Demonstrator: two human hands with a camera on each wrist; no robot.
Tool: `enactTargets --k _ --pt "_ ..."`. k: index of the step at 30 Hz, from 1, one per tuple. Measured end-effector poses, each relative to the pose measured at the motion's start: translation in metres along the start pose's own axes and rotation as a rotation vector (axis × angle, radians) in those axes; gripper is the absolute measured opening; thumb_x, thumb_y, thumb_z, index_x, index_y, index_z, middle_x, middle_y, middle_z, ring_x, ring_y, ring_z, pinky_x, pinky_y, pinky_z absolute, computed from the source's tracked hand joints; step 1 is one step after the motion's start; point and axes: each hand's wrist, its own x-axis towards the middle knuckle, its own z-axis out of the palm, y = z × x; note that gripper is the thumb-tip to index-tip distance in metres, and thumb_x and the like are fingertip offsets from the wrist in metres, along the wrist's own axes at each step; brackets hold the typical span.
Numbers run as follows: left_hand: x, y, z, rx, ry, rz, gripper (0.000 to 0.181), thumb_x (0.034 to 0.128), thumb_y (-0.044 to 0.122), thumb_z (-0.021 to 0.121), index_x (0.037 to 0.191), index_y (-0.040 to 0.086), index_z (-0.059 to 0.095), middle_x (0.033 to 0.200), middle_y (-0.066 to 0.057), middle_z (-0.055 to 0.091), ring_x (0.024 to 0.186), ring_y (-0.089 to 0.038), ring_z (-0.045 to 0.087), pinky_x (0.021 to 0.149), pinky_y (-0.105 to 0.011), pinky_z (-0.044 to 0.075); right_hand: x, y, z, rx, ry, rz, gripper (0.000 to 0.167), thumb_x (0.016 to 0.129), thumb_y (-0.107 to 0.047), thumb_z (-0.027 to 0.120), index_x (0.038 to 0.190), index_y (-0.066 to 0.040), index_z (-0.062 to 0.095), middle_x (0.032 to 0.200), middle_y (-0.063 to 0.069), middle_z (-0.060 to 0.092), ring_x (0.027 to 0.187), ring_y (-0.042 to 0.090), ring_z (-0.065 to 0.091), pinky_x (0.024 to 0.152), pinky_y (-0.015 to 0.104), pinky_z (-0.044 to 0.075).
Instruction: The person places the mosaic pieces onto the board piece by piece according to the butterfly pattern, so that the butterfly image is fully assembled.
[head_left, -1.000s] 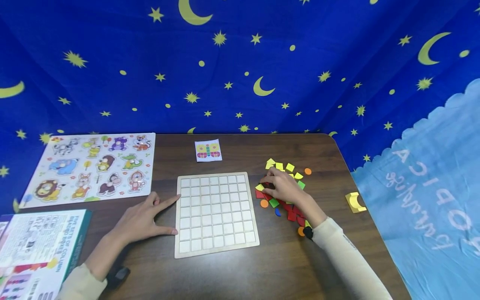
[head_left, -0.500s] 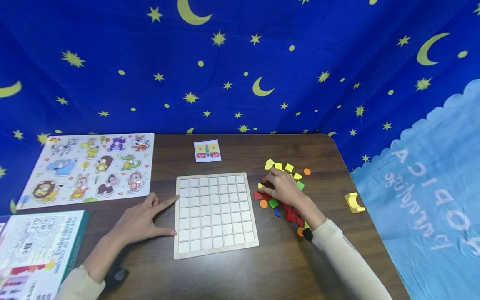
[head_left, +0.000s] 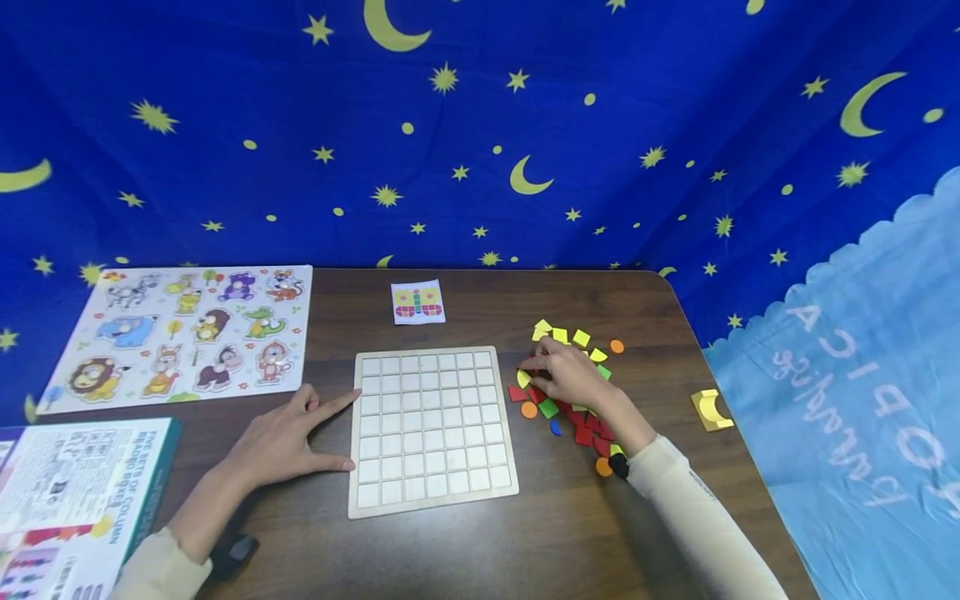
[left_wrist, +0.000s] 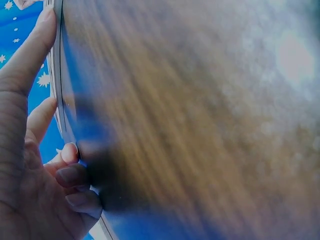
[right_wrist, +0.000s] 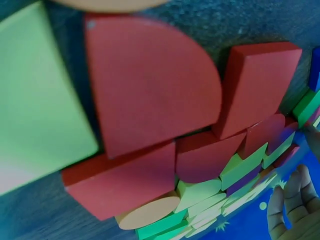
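Note:
A pale wooden grid board (head_left: pixel 357 500) lies on the table in the head view. My left hand (head_left: pixel 281 437) touches its left edge with the straight index finger and thumb, the other fingers curled in. In the left wrist view the left hand (left_wrist: pixel 30 165) lies low against the tabletop. Right of the board, my right hand (head_left: pixel 573 375) reaches over a pile of coloured pieces, fingers bent and apart from the thumb. A yellow piece (head_left: pixel 523 379) lies by its fingertips. The right wrist view shows the right hand (right_wrist: pixel 295 207) beyond a large red rounded piece (right_wrist: pixel 150 85).
A butterfly pattern card (head_left: pixel 417 302) lies behind the board. An animal puzzle sheet (head_left: pixel 165 321) and a box (head_left: pixel 135 475) are at left. A yellow arch block (head_left: pixel 711 408) sits near the right table edge. A blue star-patterned cloth (head_left: pixel 465 108) hangs behind.
The yellow piece by my right fingertips has shifted and turned, and a red piece beside it has slid slightly. My left hand stays at the board's edge.

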Motion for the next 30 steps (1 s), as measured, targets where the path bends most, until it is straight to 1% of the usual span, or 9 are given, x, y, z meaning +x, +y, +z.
enactTargets --k 4,8,13,19,22,26,30 --pt "0.0001 -0.0005 0.0007 0.012 -0.008 0.002 0.098 0.0669 0.083 0.066 0.151 0.040 0.040 0.092 -0.001 0.037 0.058 -0.010 0.030 0.046 -0.025 0.026 -0.0011 0.0009 0.0014 -0.032 0.016 -0.023 0.025 0.084 -0.018 0.080 0.109 -0.014 0.078 0.093 0.004 0.059 0.073 0.012 0.047 0.063 0.027 0.040" --pt "0.0008 -0.0003 0.0010 0.013 -0.022 -0.008 0.098 0.0668 0.084 0.065 0.151 0.040 0.039 0.092 -0.001 0.037 0.058 -0.010 0.030 0.046 -0.025 0.026 -0.0020 0.0013 0.0017 -0.035 0.022 -0.026 0.025 0.084 -0.022 0.081 0.107 -0.014 0.079 0.093 0.003 0.059 0.073 0.012 0.048 0.065 0.028 0.041" --pt "0.0011 0.0005 0.0000 0.001 -0.030 -0.022 0.098 0.0666 0.083 0.066 0.151 0.041 0.039 0.093 -0.001 0.037 0.059 -0.011 0.031 0.047 -0.026 0.026 -0.0026 0.0018 0.0024 -0.029 0.032 -0.012 0.024 0.084 -0.026 0.081 0.103 -0.012 0.079 0.094 0.002 0.060 0.074 0.012 0.050 0.068 0.030 0.043" --pt "-0.0003 -0.0001 0.0000 -0.001 -0.033 -0.027 0.099 0.0666 0.082 0.067 0.151 0.039 0.040 0.092 -0.002 0.037 0.059 -0.011 0.031 0.047 -0.026 0.026 -0.0026 0.0007 0.0040 -0.005 0.039 -0.008 0.023 0.084 -0.026 0.080 0.098 -0.008 0.078 0.092 0.003 0.060 0.073 0.012 0.051 0.070 0.033 0.045" --pt "0.0000 -0.0004 0.0007 -0.006 -0.035 -0.035 0.099 0.0662 0.082 0.067 0.151 0.039 0.040 0.092 -0.001 0.037 0.059 -0.011 0.030 0.047 -0.026 0.026 -0.0027 0.0014 0.0045 -0.001 0.047 -0.005 0.023 0.083 -0.026 0.080 0.096 -0.007 0.077 0.091 0.003 0.059 0.071 0.012 0.049 0.068 0.030 0.044" --pt "0.0017 0.0005 0.0010 -0.011 -0.037 -0.050 0.100 0.0658 0.083 0.067 0.151 0.039 0.040 0.093 -0.002 0.037 0.059 -0.011 0.031 0.048 -0.026 0.026 -0.0012 0.0010 0.0023 0.005 0.090 -0.003 0.024 0.081 -0.024 0.082 0.096 -0.006 0.077 0.088 0.002 0.056 0.067 0.011 0.046 0.061 0.025 0.040" --pt "0.0022 0.0016 0.0000 -0.006 -0.037 -0.067 0.101 0.0659 0.084 0.066 0.152 0.037 0.040 0.094 -0.002 0.038 0.059 -0.012 0.032 0.048 -0.027 0.027 0.0060 -0.0065 -0.0016 0.019 0.118 -0.019 0.024 0.080 -0.024 0.082 0.095 -0.007 0.077 0.086 0.001 0.053 0.065 0.011 0.043 0.057 0.024 0.036"
